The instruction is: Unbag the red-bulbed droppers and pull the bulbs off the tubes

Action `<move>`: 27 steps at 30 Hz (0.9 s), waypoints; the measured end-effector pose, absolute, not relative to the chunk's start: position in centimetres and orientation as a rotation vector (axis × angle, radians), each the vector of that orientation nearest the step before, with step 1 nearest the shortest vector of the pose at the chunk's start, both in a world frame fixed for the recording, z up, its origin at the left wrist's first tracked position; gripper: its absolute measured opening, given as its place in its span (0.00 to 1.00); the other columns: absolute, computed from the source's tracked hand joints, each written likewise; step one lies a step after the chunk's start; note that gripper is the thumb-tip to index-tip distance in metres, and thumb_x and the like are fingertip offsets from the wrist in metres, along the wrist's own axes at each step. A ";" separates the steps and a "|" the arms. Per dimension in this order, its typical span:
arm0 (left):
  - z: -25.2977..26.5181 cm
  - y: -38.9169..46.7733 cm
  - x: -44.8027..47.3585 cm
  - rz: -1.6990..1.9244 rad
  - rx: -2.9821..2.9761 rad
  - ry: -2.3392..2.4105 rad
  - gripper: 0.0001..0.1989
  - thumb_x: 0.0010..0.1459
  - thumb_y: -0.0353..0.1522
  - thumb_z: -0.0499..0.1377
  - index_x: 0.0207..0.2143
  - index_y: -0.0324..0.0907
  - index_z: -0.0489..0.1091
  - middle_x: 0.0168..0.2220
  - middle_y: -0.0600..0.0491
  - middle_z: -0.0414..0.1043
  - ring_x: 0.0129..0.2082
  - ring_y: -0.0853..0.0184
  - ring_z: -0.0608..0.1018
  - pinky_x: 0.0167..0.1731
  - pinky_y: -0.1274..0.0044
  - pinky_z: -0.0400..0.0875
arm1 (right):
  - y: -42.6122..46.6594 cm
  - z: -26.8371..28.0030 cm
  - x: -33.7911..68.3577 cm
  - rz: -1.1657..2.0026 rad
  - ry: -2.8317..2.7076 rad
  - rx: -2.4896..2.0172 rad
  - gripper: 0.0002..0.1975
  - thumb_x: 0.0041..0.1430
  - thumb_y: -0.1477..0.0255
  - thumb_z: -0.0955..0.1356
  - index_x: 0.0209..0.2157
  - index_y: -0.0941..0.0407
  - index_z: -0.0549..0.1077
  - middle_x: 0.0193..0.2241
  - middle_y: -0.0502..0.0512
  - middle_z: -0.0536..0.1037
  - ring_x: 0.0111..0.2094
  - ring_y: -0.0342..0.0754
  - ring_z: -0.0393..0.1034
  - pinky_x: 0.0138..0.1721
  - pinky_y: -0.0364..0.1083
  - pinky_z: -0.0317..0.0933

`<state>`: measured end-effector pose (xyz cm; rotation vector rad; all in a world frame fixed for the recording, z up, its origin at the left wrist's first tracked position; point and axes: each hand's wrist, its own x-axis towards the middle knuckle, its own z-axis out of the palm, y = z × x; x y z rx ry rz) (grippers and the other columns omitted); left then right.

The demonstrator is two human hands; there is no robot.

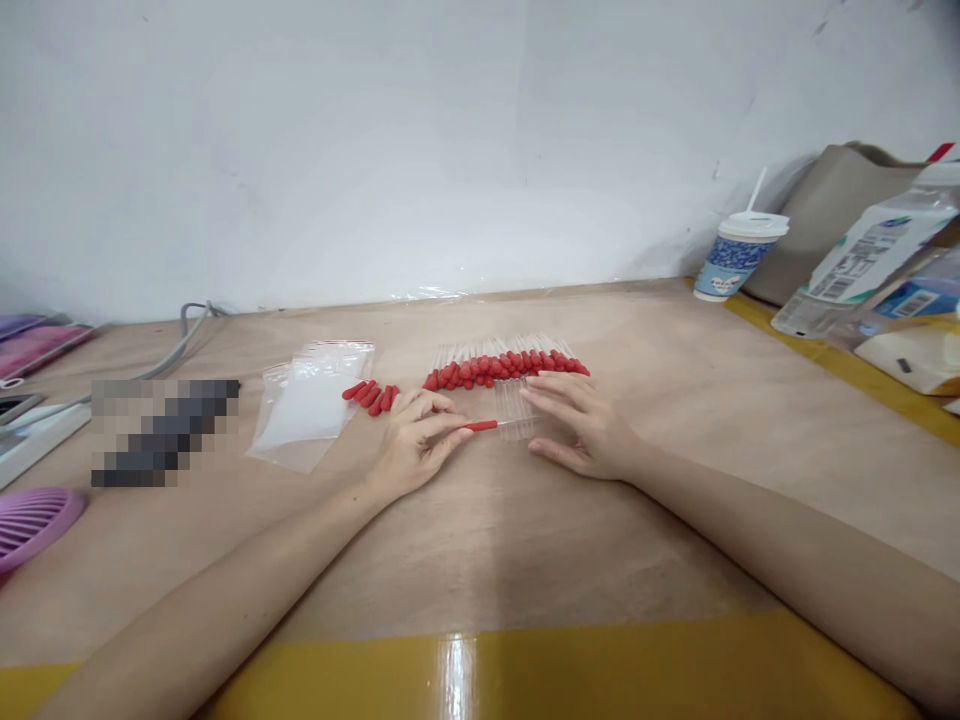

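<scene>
My left hand [424, 440] pinches the red rubber bulb of a glass dropper [481, 426] between thumb and fingers. The dropper's thin clear tube points right, toward my right hand [589, 425]. That hand is open, thumb and fingers apart, its fingertips over loose clear glass tubes [514, 400] on the table. Whether it touches them I cannot tell. Behind both hands lies a long row of droppers with red bulbs [495, 368], tubes pointing to the wall. Several loose red bulbs [371, 396] lie just left of my left hand, partly on a clear plastic bag.
Clear zip bags [307, 405] lie on the left of the brown-covered table [420, 570]. Farther left are a blurred-out dark object [169, 435], a grey cable [169, 355] and a purple fan [37, 520]. A paper cup [739, 258] and plastic bottle [862, 255] stand at right.
</scene>
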<state>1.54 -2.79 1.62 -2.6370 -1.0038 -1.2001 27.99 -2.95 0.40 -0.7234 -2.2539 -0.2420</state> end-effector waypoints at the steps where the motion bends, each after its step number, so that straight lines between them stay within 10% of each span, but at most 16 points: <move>1: 1.6 -2.8 1.7 -1.202 -2.651 -0.984 0.05 0.55 0.33 0.58 0.33 0.45 0.73 0.31 0.53 0.70 0.32 0.68 0.69 0.37 0.70 0.62 | -3.0 0.4 27.8 -0.244 -2.283 -0.702 0.25 0.55 0.62 0.65 0.53 0.55 0.62 0.51 0.61 0.67 0.55 0.54 0.58 0.53 0.56 0.55; 18: 1.4 -3.2 3.2 -1.048 -2.800 -0.837 0.22 0.52 0.37 0.60 0.49 0.39 0.65 0.45 0.46 0.71 0.48 0.60 0.69 0.48 0.65 0.65 | -3.2 0.1 26.6 -0.315 -2.261 -0.681 0.06 0.57 0.71 0.65 0.35 0.55 0.73 0.36 0.52 0.77 0.44 0.47 0.67 0.51 0.52 0.56; 27: 0.3 -2.6 4.6 -1.088 -2.718 -0.665 0.06 0.57 0.30 0.57 0.36 0.40 0.72 0.39 0.50 0.76 0.45 0.63 0.74 0.48 0.66 0.68 | -3.2 0.0 26.2 -0.291 -2.278 -0.647 0.07 0.56 0.70 0.66 0.35 0.56 0.73 0.37 0.51 0.77 0.42 0.46 0.68 0.51 0.52 0.56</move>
